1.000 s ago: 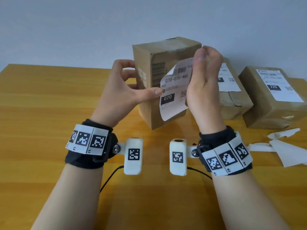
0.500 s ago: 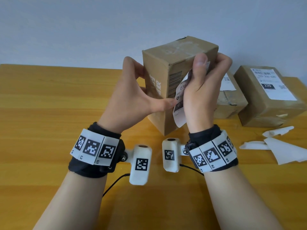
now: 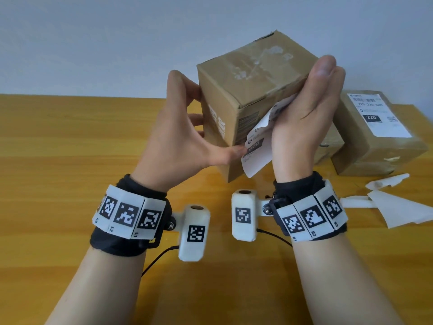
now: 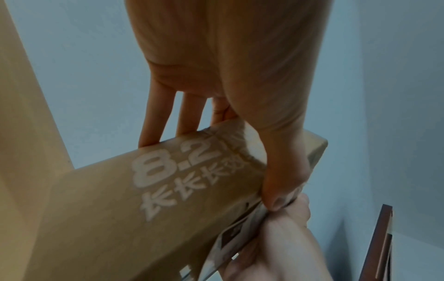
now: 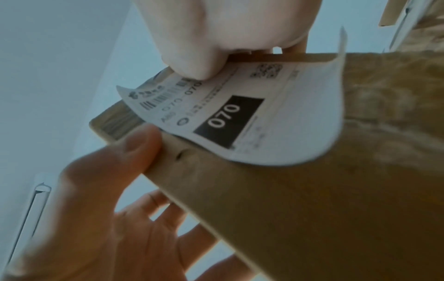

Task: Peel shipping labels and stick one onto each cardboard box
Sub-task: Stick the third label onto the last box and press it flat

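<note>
My left hand (image 3: 180,134) grips 1 light, stiff box (image 3: 253,90); my right hand (image 3: 307,118) pinches the floppy label (image 5: 252,116) by its top edge.

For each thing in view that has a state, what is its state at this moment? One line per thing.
Brown cardboard box in the hands: tilted, held.
White 070 shipping label: top edge pressed on that box, lower part loose and curling.
Left hand: grips the box.
Right hand: pinches label against the box.
Brown cardboard box with 220 label: on the table, labelled.
White backing papers: lying discarded.
</note>
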The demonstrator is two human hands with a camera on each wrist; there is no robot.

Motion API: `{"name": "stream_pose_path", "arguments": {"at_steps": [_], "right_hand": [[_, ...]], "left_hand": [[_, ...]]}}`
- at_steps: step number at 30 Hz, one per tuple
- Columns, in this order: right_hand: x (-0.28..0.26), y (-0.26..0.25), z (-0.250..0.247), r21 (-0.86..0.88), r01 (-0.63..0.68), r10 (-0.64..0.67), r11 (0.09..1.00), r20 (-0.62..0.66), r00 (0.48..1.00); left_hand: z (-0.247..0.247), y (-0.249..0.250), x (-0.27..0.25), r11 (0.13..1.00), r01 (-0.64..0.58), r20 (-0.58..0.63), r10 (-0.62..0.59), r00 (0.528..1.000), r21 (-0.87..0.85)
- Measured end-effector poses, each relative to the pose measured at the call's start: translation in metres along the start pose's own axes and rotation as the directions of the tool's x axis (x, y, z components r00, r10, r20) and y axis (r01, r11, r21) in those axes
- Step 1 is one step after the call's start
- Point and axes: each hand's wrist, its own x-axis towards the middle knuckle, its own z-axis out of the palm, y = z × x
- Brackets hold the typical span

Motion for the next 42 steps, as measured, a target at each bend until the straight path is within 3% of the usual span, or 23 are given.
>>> {"name": "stream_pose_path", "arguments": {"at_steps": [6, 13, 17, 20, 23, 26, 31, 34, 38, 42], "right_hand": [[0.003, -0.002, 0.002, 0.125, -0.155, 0.152, 0.98, 0.037, 0.988], [0.004, -0.007, -0.003, 0.307, -0.347, 0.344, 0.886, 0.068, 0.937], [0.005, -0.009, -0.006, 0.169, -0.399, 0.392, 0.901, 0.072, 0.917], [0.007, -0.004, -0.005, -0.028, -0.39, 0.386, 0.92, 0.22, 0.896], [0.005, 0.001, -0.004, -0.157, -0.358, 0.391, 0.92, 0.356, 0.849], [0.002, 0.008, 0.0, -0.268, -0.367, 0.451, 0.891, 0.426, 0.784], [-0.002, 0.009, 0.004, -0.162, -0.603, 0.595, 0.781, 0.485, 0.641], [-0.001, 0.009, 0.003, -0.099, -0.684, 0.632, 0.723, 0.495, 0.597], [0.005, 0.015, -0.002, -0.036, -0.693, 0.637, 0.72, 0.43, 0.639], [0.011, 0.018, -0.008, -0.042, -0.575, 0.551, 0.817, 0.35, 0.758]], "left_hand": [[-0.004, 0.002, 0.001, 0.996, -0.039, 0.017, 0.038, 0.999, 0.078], [-0.008, -0.001, 0.001, 0.985, -0.088, 0.041, 0.083, 0.996, 0.148], [-0.011, -0.011, 0.002, 0.999, -0.04, 0.004, 0.04, 0.999, 0.03], [-0.013, -0.023, 0.004, 0.995, 0.026, -0.106, -0.036, 0.994, -0.099], [-0.015, -0.03, 0.007, 0.975, 0.059, -0.242, -0.111, 0.964, -0.213], [-0.017, -0.03, 0.008, 0.912, 0.095, -0.286, -0.222, 0.932, -0.399], [-0.011, -0.023, 0.006, 0.829, 0.168, -0.239, -0.338, 0.91, -0.534], [-0.008, -0.022, 0.005, 0.824, 0.205, -0.21, -0.361, 0.909, -0.528], [-0.015, -0.024, 0.005, 0.862, 0.267, -0.147, -0.359, 0.922, -0.431], [-0.022, -0.023, 0.008, 0.836, 0.396, -0.116, -0.468, 0.876, -0.38]]}}
